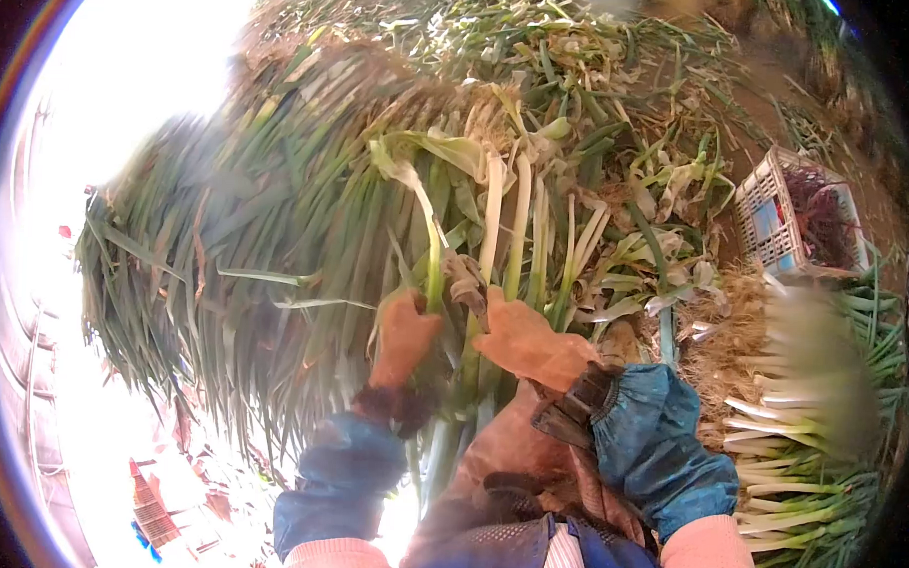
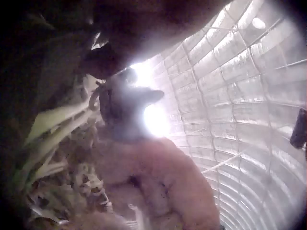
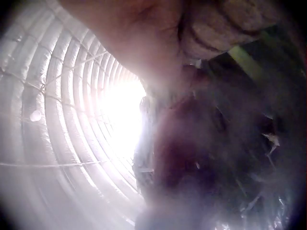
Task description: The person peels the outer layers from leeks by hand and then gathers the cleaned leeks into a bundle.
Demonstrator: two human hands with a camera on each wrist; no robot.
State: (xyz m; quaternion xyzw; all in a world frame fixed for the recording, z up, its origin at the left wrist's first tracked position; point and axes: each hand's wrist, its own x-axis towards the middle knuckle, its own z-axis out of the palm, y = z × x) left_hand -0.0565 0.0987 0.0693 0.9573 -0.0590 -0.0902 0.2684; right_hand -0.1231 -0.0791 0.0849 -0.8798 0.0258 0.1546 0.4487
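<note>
My left hand [image 1: 403, 327] grips a long green onion [image 1: 435, 273] with a pale shank; its bent top end hangs over toward the left. Close by on the right, my right hand [image 1: 533, 337] has its fingers curled and pinches a brown, withered leaf [image 1: 465, 282] beside that onion. More white-shanked green onions [image 1: 492, 210] lie just beyond both hands, roots pointing away. In the right wrist view the curled fingers [image 3: 220, 28] of the right hand fill the top. The left wrist view is dark and blurred around the left hand.
A thick heap of untrimmed green onions [image 1: 257, 217] spreads to the left. Stripped leaves [image 1: 583, 38] litter the ground ahead. On the right stand a white plastic crate [image 1: 777, 220] and a row of cleaned onions [image 1: 780, 426]. Arched plastic sheeting [image 2: 230, 96] curves overhead.
</note>
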